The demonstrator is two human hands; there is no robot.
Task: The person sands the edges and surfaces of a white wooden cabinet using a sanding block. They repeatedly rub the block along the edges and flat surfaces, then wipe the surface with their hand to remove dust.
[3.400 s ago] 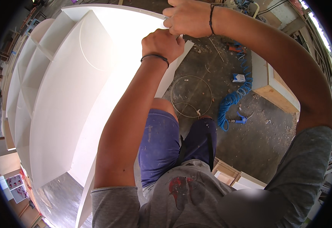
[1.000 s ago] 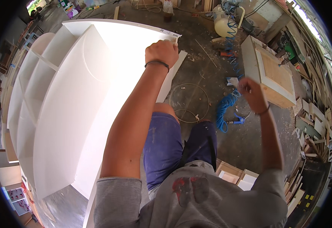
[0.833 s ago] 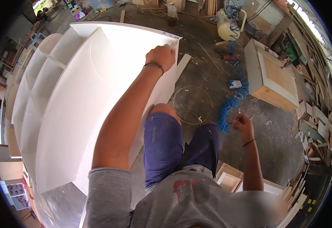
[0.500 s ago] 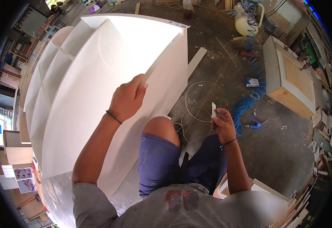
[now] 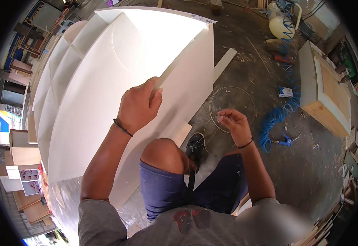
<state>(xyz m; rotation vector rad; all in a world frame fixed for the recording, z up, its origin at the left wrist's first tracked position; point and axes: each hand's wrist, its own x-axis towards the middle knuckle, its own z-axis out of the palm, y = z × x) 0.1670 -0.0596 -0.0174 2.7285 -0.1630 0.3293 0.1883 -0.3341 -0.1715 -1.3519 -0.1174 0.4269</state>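
A large white cabinet with open compartments fills the left and middle of the view. My left hand is closed over the edge of its side panel, thumb on the near face and fingers over the top. To the right, above the floor, my right hand is raised with thumb and fingertips pinched together. Whatever is between those fingertips, if anything, is too small or turned too far to make out. Behind this hand a thin pale loop of wire or strip shows on the floor.
At right lie a coiled blue air hose, a blue air gun and a small blue-and-white box. A pale compressor tank stands at the back, a wood-and-white box frame at far right. Scrap wood lines the right rim.
The small pale flat piece upright in my right hand no longer shows, and that hand has turned. My view has shifted, a shoe now shows, and the left hand remains on the panel edge.
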